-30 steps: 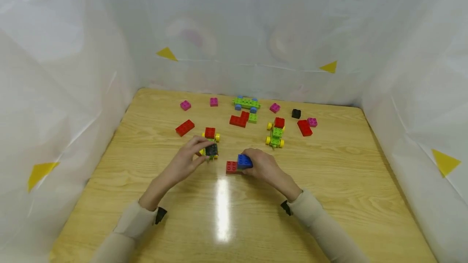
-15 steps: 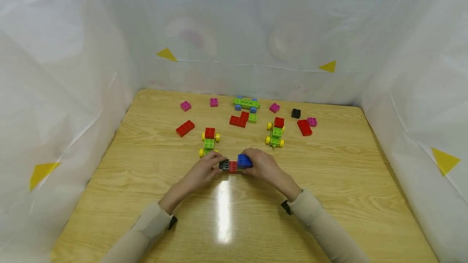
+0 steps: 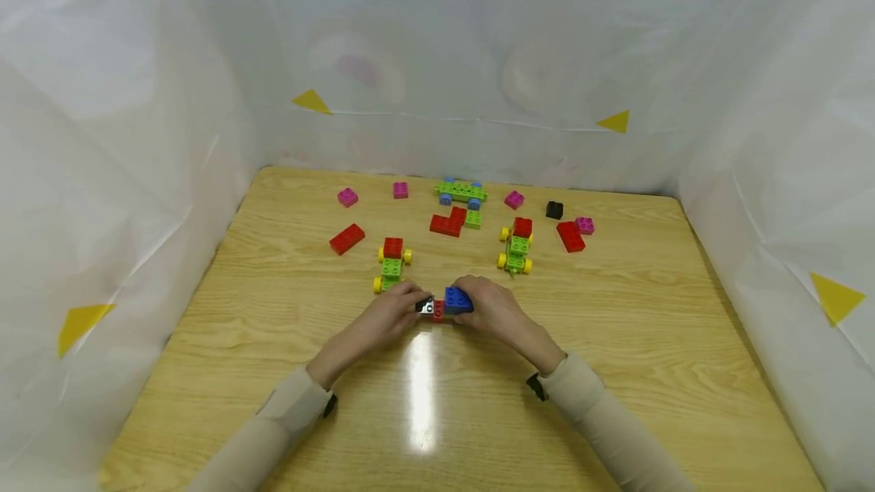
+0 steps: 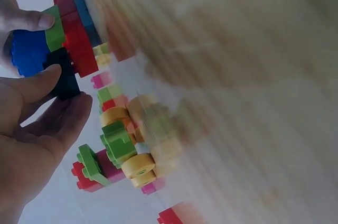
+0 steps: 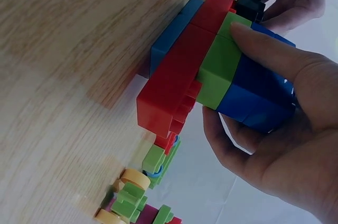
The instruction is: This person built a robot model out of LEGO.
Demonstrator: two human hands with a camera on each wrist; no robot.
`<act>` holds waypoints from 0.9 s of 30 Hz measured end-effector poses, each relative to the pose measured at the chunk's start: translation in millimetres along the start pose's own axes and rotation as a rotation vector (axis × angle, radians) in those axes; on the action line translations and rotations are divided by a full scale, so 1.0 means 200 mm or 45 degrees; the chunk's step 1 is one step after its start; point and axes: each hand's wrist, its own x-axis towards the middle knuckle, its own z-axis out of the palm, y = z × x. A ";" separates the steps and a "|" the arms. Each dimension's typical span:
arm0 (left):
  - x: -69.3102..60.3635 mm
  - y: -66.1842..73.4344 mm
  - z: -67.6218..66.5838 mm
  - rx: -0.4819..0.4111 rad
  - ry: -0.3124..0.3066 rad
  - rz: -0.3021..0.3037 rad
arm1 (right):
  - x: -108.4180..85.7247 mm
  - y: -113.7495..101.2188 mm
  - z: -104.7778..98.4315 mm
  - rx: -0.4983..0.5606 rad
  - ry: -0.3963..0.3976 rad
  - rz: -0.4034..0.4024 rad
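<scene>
My left hand (image 3: 393,310) pinches a black brick (image 4: 65,80) between thumb and fingers. That brick sits over the studs at one end of a red layer (image 5: 182,65), beside a green layer (image 5: 221,60); whether it is fully pressed on cannot be told. With its thumb on the green layer, my right hand (image 3: 497,311) grips the stack, its fingers around blue bricks (image 5: 259,89) on top. Under the red layer lies a lower blue layer (image 5: 171,42). Red studs show bare at the stack's other end. The palm hides part of the upper blue bricks.
Beyond my hands stand two yellow-wheeled brick cars, a left car (image 3: 392,268) and a right car (image 3: 518,246). Farther back are a green blue-wheeled base (image 3: 461,192), red bricks (image 3: 446,225), a loose black brick (image 3: 554,210) and several pink bricks (image 3: 347,197).
My left hand has carried the black brick rightward from the left car to the red end of the stack. My right hand has stayed on the stack.
</scene>
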 end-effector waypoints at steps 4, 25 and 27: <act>0.01 0.00 -0.01 0.017 -0.033 0.010 | 0.00 0.00 0.00 -0.011 0.015 -0.017; 0.04 -0.02 -0.03 0.136 -0.116 0.092 | -0.01 -0.01 0.00 0.003 0.042 -0.023; 0.04 -0.02 -0.03 0.135 -0.102 0.098 | -0.01 -0.01 0.00 0.004 0.042 -0.017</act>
